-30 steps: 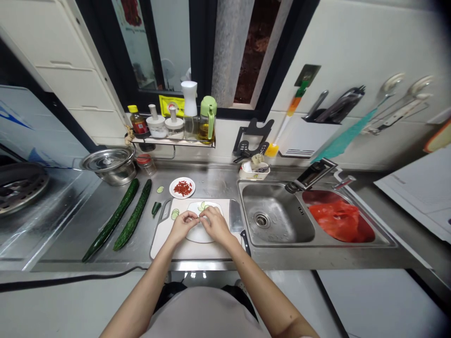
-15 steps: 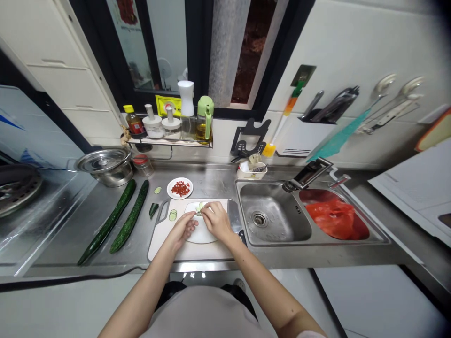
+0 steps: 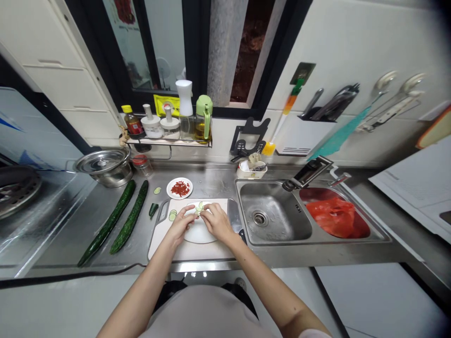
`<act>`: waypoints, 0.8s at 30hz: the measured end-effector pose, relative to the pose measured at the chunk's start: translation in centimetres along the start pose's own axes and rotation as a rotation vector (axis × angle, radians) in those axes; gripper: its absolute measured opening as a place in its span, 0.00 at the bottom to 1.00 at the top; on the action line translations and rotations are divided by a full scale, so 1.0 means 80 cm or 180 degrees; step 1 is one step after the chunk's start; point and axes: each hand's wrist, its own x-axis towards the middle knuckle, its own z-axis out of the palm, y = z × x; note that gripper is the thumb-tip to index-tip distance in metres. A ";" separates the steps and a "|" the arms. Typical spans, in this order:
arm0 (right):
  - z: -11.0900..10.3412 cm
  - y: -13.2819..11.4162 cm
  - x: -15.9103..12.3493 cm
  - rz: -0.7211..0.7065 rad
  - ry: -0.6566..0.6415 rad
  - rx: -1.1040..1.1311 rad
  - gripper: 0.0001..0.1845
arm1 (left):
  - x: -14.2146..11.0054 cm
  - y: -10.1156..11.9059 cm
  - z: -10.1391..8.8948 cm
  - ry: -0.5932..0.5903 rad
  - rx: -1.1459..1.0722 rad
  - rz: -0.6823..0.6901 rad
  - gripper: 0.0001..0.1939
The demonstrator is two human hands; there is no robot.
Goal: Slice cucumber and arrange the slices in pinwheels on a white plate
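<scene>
A white oval plate rests on a pale cutting board, with thin cucumber slices fanned near its far rim. My right hand reaches over the plate's right side, thumb and fingertips pinched at the nearest slice. From the left comes my left hand, its forefinger and thumb parted and their tips close beside that slice. Whether the left thumb touches it, I cannot tell. On the board's left lies a small overlapping stack of cucumber rounds.
Two whole cucumbers, a dark cucumber end and a single round lie left of the board. Behind it stands a small dish of red chopped pieces. A black handle shows beside the sink.
My left forefinger has lifted away from the thumb, opening that hand beside the slices. My right hand stays pinched over the plate, almost in the same place.
</scene>
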 end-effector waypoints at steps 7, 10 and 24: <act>0.004 0.003 -0.002 0.0327 -0.0018 0.0437 0.07 | 0.003 -0.001 0.002 -0.0062 0.0176 0.0710 0.34; 0.004 0.001 0.000 0.0473 -0.0035 0.0622 0.06 | 0.000 0.002 0.003 -0.0147 0.0326 0.0921 0.33; 0.013 0.003 0.009 0.0959 0.0190 0.1444 0.08 | 0.001 -0.006 0.008 -0.0125 0.0749 0.1378 0.28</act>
